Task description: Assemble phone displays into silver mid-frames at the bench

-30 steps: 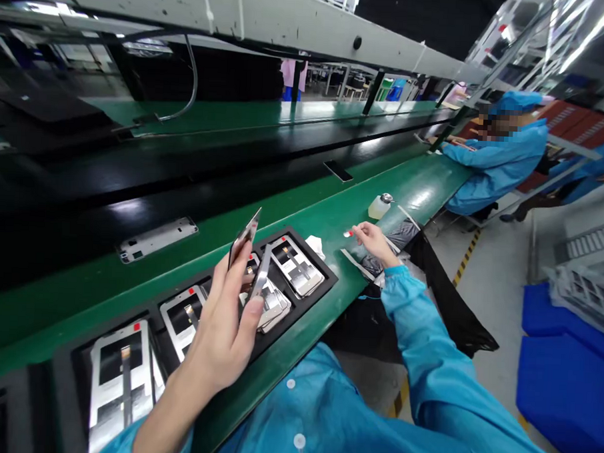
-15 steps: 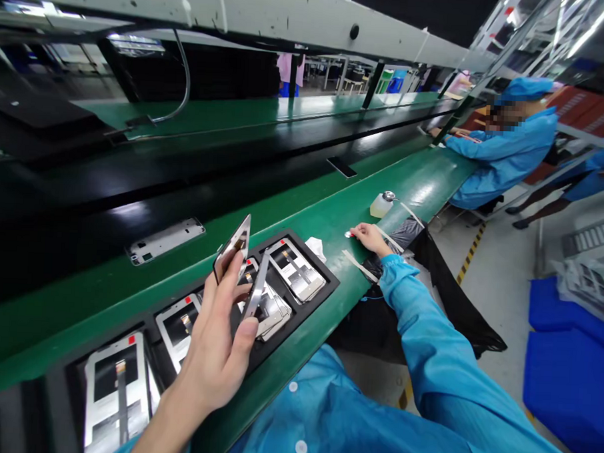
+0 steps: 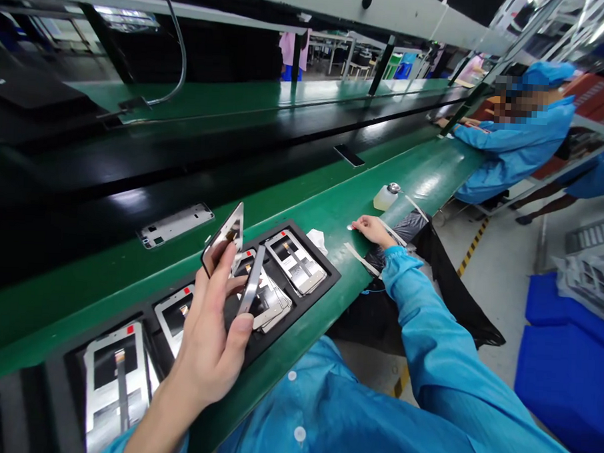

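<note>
My left hand [image 3: 210, 336] is closed around two thin phone parts above the black tray [image 3: 334, 276]. One is a glossy, mirror-like phone panel [image 3: 224, 243] standing tilted at the fingers; the other, a silver-edged phone part [image 3: 252, 278], is seen nearly edge-on by the thumb. Below and around them lie several phone screen assemblies [image 3: 298, 263] with ribbon cables and red tabs. My right hand [image 3: 374, 230] rests on the green bench with thumb and fingertips pinched beside a small white and red piece [image 3: 351, 226]. What exactly the fingertips hold is too small to make out.
A small bottle [image 3: 386, 197] with a metal top stands beyond my right hand. Crumpled white tissue [image 3: 317, 240] lies by the tray. A phone frame [image 3: 176, 226] and a dark phone [image 3: 349, 155] lie farther back. A black bag [image 3: 458, 307] hangs at the bench edge. A co-worker [image 3: 516, 142] sits at right.
The view has shifted slightly. My left hand and its phone parts have moved a little left and tilted somewhat; my right hand stays pinched at nearly the same spot on the bench.
</note>
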Demonstrator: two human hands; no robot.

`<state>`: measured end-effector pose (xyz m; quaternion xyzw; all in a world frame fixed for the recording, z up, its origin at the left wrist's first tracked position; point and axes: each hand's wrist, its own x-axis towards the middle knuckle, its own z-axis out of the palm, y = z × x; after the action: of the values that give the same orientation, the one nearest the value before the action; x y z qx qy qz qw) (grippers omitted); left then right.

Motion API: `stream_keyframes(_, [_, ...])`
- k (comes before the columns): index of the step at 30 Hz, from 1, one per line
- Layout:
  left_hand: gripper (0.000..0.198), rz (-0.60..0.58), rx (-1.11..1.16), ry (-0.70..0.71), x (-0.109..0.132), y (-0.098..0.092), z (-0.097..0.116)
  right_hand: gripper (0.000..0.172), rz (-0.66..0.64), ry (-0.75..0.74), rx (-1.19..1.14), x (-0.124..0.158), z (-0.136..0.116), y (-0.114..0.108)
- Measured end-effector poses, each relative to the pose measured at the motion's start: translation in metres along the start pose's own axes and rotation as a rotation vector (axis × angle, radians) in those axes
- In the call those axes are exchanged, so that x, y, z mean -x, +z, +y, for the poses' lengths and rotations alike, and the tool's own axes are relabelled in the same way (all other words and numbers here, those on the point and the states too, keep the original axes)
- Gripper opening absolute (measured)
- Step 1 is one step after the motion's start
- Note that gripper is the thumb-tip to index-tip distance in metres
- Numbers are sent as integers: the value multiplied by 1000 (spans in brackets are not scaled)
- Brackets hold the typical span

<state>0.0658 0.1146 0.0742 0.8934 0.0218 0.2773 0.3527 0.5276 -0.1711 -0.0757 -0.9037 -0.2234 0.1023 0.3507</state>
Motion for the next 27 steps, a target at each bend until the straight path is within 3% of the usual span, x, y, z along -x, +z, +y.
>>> stream_keyframes(11, [75, 13, -6, -13, 0, 2, 1, 37, -31, 31, 41, 1, -10, -5])
stream_keyframes(16, [76, 45, 2, -66, 1, 2, 3, 36, 97, 34, 163, 10, -15, 6])
stream_keyframes(22, [77, 0, 52, -34, 0, 2, 2, 37, 277, 58, 278, 26, -21, 22])
stream_keyframes(25, [80, 40, 136, -123, -3, 3, 9, 39, 316, 73, 285, 29, -26, 29])
stream_keyframes(27, [87, 38, 326, -236, -5, 0, 19, 40, 332, 86, 264, 30, -32, 30])
